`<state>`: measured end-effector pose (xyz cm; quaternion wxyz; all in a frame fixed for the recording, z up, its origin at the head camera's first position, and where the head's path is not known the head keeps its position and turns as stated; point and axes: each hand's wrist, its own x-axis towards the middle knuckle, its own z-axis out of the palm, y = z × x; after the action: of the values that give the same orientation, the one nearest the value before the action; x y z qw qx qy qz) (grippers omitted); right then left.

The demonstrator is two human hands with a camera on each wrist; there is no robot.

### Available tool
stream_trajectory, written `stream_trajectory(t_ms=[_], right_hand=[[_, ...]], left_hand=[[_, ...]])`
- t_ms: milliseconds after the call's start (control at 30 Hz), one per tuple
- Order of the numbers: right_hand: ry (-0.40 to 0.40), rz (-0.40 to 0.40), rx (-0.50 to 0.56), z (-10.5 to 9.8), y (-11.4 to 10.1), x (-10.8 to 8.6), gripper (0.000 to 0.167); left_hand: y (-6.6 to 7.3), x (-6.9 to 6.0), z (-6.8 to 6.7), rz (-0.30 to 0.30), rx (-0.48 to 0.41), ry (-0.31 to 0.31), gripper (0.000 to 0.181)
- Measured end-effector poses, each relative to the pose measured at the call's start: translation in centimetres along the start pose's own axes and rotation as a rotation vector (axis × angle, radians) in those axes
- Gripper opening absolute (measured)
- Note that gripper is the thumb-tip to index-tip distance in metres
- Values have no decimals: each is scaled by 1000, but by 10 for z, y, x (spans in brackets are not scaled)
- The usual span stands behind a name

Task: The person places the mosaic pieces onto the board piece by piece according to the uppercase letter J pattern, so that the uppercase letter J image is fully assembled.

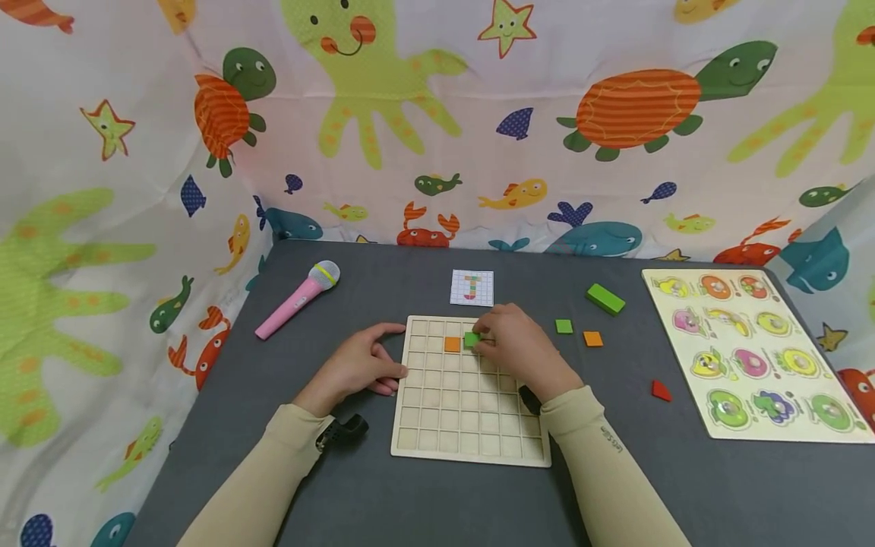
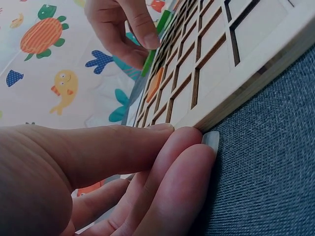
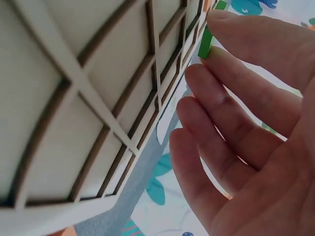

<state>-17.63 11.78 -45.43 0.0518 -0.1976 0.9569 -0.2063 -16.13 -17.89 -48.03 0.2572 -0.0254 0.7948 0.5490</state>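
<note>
A wooden grid board [image 1: 449,419] lies flat on the table, with an orange square tile [image 1: 452,345] in one of its upper cells. My left hand [image 1: 358,361] holds the board's left edge, thumb and fingertips against the rim. Over the upper rows, my right hand [image 1: 519,349] pinches a green square tile [image 1: 469,339] between thumb and forefinger. In the right wrist view that green tile [image 3: 205,45] stands tilted at the fingertips, the other fingers loosely bent. Whether it touches the cell's bottom I cannot tell.
Behind the board lies a pattern card [image 1: 472,288]. Rightward are a green square [image 1: 563,327], an orange square [image 1: 592,339], a green block [image 1: 605,299], a red piece [image 1: 661,390] and a fruit puzzle board [image 1: 748,431]. A pink toy microphone [image 1: 290,308] lies left.
</note>
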Motion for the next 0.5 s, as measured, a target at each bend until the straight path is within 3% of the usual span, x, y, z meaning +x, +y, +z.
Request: stream_trajectory(t_ms=[200,500], right_hand=[[9,-40,-21,3,-4,0,17],[7,-29,-21,5,-1,-2,15]], left_hand=[[2,-2,0,-7,14,12,82],[4,-2,1,-14,11,1,81]])
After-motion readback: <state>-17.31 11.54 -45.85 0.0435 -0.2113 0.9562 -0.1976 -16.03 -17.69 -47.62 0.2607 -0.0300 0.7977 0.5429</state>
